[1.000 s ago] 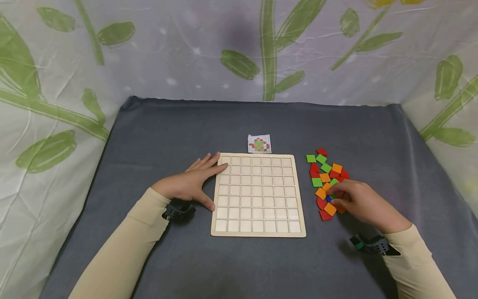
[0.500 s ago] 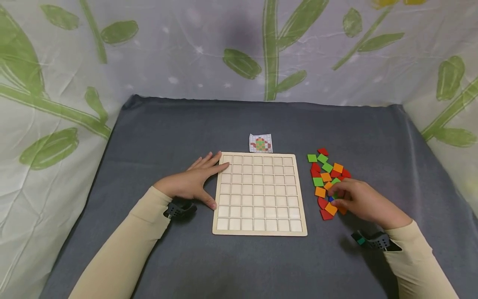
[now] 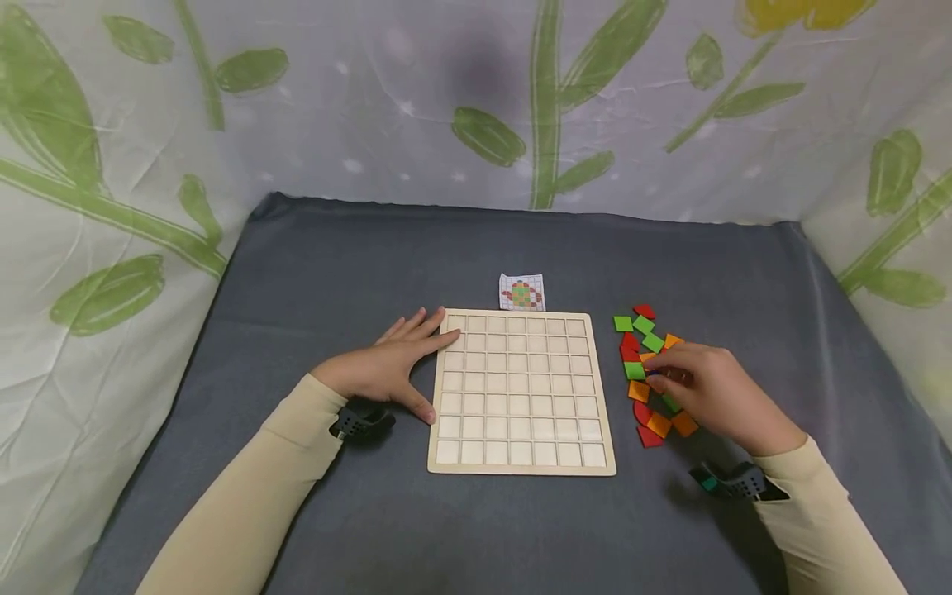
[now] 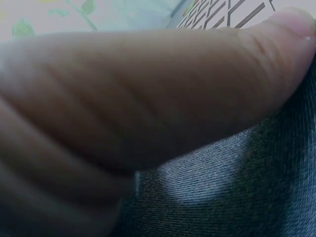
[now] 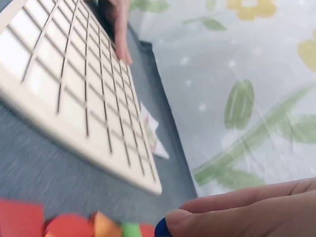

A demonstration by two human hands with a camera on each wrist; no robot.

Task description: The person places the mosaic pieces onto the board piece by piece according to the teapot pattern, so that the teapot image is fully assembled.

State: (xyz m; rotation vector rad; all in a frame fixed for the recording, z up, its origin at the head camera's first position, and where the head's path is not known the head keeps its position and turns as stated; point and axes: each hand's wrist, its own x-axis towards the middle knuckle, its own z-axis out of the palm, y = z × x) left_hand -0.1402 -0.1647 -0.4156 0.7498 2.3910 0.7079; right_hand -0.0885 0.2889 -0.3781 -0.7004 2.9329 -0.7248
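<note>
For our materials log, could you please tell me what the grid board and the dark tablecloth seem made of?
Grid board: probably wood, smooth and matte, going by its pale tan frame. Dark tablecloth: apparently woven fabric, dull-finished; the left wrist view shows fine thread lines.

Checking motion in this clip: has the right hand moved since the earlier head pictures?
Yes. Judged against the gridded board in the head view, the right hand has shifted slightly away from the person and leftward.
</note>
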